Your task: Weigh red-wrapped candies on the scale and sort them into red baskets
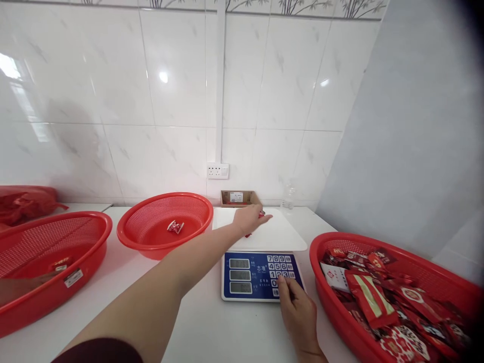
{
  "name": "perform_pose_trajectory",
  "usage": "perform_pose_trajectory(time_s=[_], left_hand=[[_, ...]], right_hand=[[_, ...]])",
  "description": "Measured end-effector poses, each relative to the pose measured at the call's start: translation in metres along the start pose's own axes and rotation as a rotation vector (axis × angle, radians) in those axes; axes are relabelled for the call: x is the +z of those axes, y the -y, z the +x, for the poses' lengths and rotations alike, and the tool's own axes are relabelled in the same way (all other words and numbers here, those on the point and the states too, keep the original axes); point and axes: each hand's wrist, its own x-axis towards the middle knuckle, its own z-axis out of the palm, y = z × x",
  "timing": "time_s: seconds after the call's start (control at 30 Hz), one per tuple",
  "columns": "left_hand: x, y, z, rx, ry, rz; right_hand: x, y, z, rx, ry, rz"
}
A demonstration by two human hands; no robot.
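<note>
A digital scale (260,290) with a blue keypad panel and a white weighing plate (282,234) stands before me. My left hand (247,219) reaches over the plate, its fingers closed around a small red packet (261,214), mostly hidden by the hand. A bit of red shows under the palm; whether it is held or lies on the plate I cannot tell. At the lower keys, my right hand (298,307) has its fingers drawn together, fingertips at the keypad, with nothing seen in them. One small red-and-white packet (175,227) lies inside the middle red basket (128,242).
Many red snack packets (372,300) fill the right-hand basket (321,282). Another person's hand (22,288) is inside the left basket (102,227). Behind the scale are a cardboard box (227,200) and a clear plastic bottle (289,196). A tiled wall bounds the white table.
</note>
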Motion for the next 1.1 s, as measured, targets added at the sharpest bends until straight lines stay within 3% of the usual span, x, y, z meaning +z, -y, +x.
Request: perform_pose_trajectory(time_s=[0.17, 0.33, 0.47, 0.6, 0.73, 0.83, 0.97, 1.1], left_hand=[[-0.038, 0.043, 0.004, -0.170, -0.077, -0.007], [-0.070, 0.102, -0.011, -0.353, -0.031, 0.042], [-0.080, 0.140, -0.032, -0.476, 0.106, 0.082], [-0.077, 0.158, -0.044, -0.533, 0.223, 0.104], [-0.067, 0.146, -0.043, -0.448, 0.166, 0.113], [-0.055, 0.120, -0.040, -0.235, 0.138, 0.056], [-0.035, 0.079, -0.038, 0.134, 0.245, -0.062], [-0.018, 0.056, -0.037, 0.305, 0.325, -0.106]], right_hand=[[-0.001, 0.001, 0.000, 0.001, -0.012, -0.003], [0.000, -0.001, 0.001, 0.003, 0.000, 0.013], [0.000, -0.002, 0.000, 0.011, 0.003, 0.016], [-0.002, 0.001, 0.000, 0.042, -0.001, 0.023], [-0.003, 0.001, 0.000, 0.062, 0.012, 0.000], [-0.003, 0.000, 0.000, 0.075, 0.009, -0.014], [-0.003, -0.003, 0.001, 0.083, -0.010, -0.042], [-0.002, -0.003, 0.001, 0.080, -0.022, -0.057]])
